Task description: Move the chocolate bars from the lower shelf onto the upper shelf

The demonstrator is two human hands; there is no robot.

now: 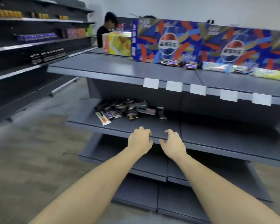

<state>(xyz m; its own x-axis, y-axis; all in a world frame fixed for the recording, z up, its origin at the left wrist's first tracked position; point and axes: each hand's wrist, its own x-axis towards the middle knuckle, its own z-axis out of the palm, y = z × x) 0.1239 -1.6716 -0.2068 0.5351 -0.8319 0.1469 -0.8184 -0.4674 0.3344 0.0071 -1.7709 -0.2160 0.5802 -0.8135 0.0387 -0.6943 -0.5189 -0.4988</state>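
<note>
While chocolate bars [123, 110] crowd the lower shelf [152, 126], both hands' [140, 139] [173, 143] grips hang loose, holding nothing

Even indoor light, motion blur throughout, wide-angle bending at edges.

pile of chocolate bars [123, 110] too blurry to count or read | pepsi boxes [217, 46] cut off at right edge | far shelf goods [37, 37] just smeared
</note>
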